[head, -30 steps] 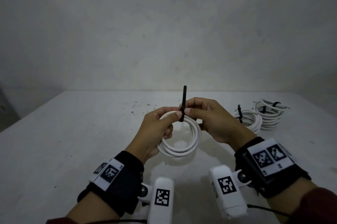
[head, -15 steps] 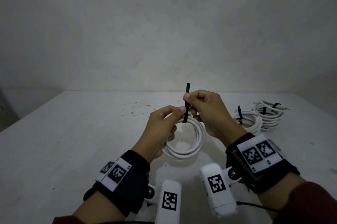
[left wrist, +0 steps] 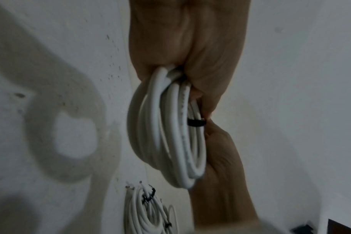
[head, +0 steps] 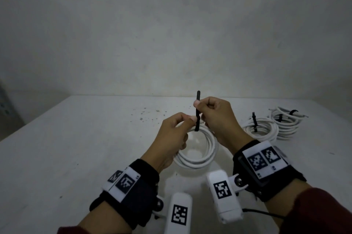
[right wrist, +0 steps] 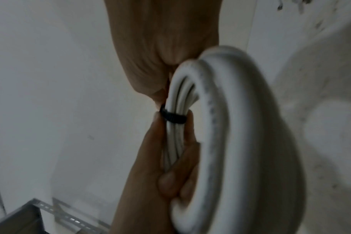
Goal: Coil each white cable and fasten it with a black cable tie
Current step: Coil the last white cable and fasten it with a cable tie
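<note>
The right hand (head: 215, 119) pinches the upright tail of the black cable tie (head: 197, 111) between thumb and curled fingers, the free end of the strap standing above the knuckles. The left hand (head: 171, 138) grips the coiled white cable (head: 200, 150) at its top, thumb and forefinger closed on the bundle right beside the point where the tie encircles it. Both wrist views show the tie as a dark band (right wrist: 173, 118) drawn round the gathered strands, with fingertips of both hands touching the coil on either side of it. The coil is held above the white table (head: 76, 148), hanging below the hands, and casts a ring-shaped shadow on the surface. To the right, well apart from the hands, two finished coils (head: 261, 131) lie side by side on the table, touching or nearly so, each bound with black ties. Dark specks mark the tabletop behind the hands.
</note>
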